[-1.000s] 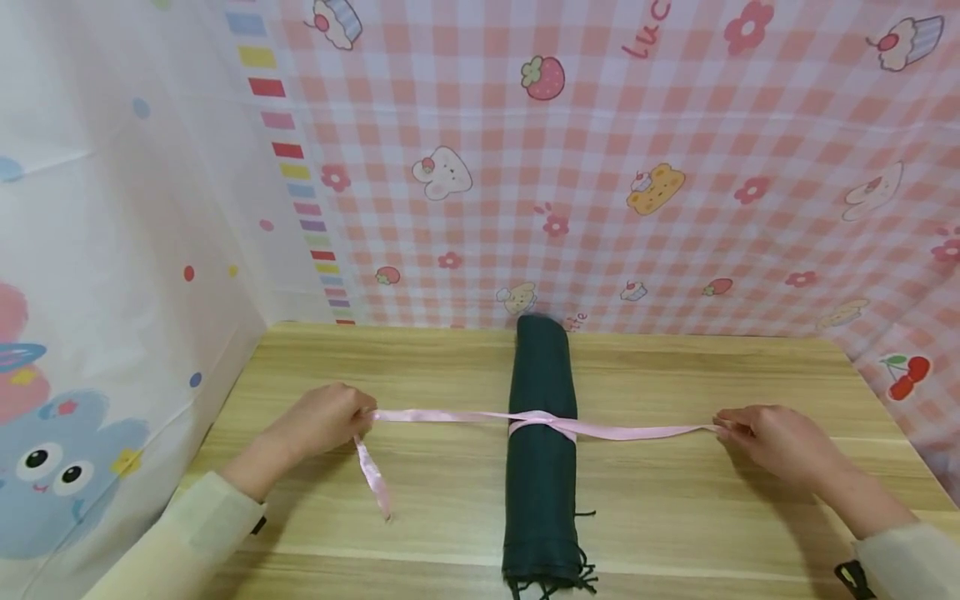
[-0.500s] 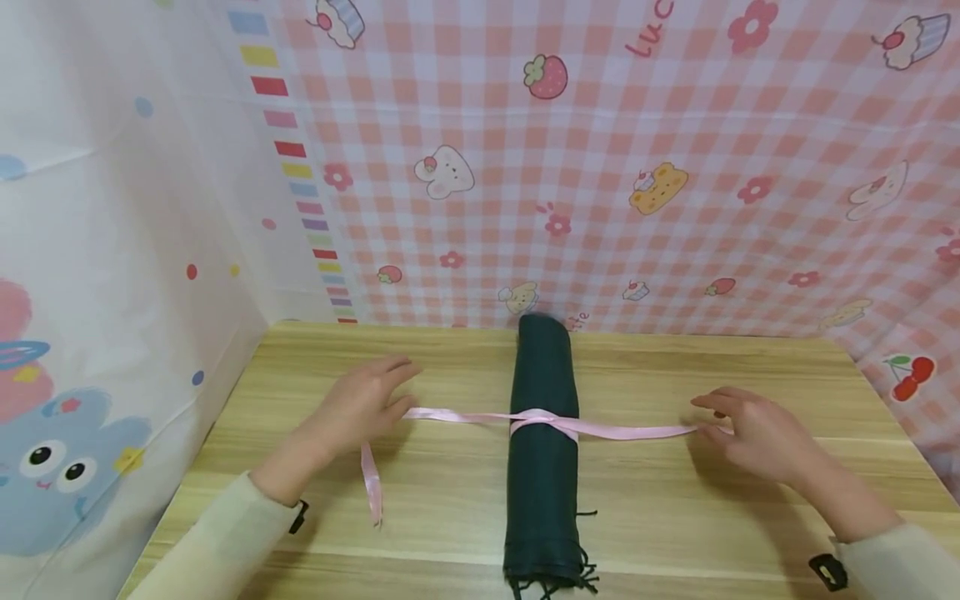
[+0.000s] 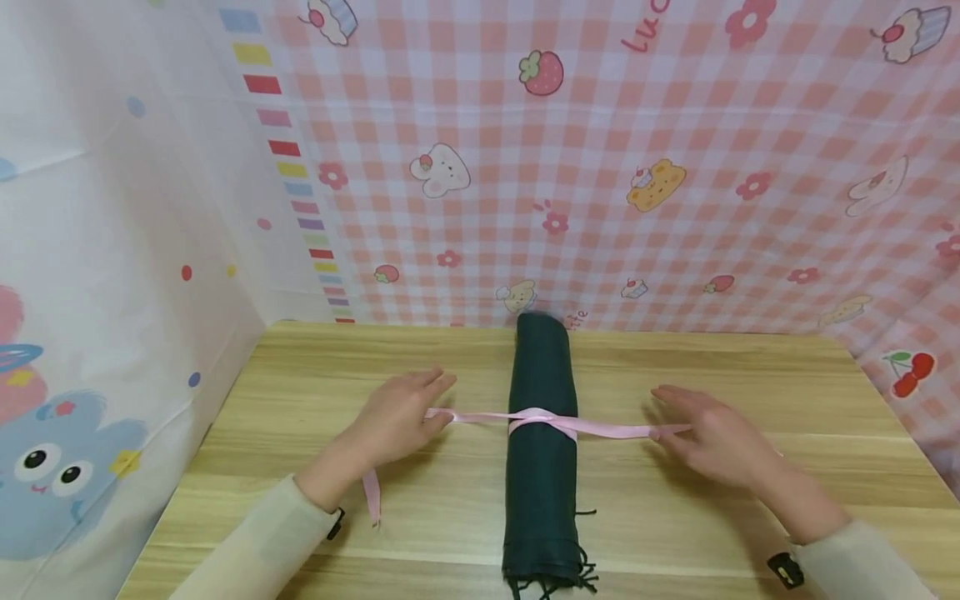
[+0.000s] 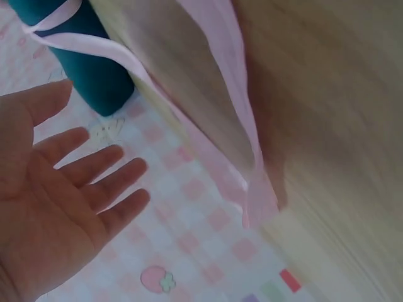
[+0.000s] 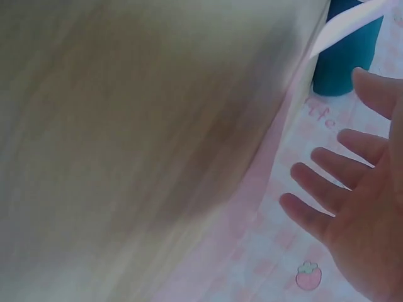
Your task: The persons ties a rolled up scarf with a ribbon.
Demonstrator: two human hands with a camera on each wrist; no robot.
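A dark green rolled scarf (image 3: 542, 492) with a fringed near end lies lengthwise on the table. Round its middle passes a pink ribbon (image 3: 611, 430), crossed on top, its two tails running out left and right. My left hand (image 3: 397, 417) hovers over the left tail, fingers extended and holding nothing; that tail folds back in a loop in the left wrist view, where the ribbon (image 4: 233, 94) lies apart from the palm. Over the right tail is my right hand (image 3: 716, 437), fingers spread and without a grip, the ribbon (image 5: 252, 189) passing below it in the right wrist view.
The wooden table (image 3: 420, 542) meets a pink checked cloth (image 3: 480, 167) hung along its back edge. A white printed cloth (image 3: 135, 208) hangs on the left side. The scarf's far end reaches that back edge.
One second ago both hands pinched the ribbon's tails and held them stretched. They have let go, their fingers have straightened, and both hands have moved inward toward the scarf.
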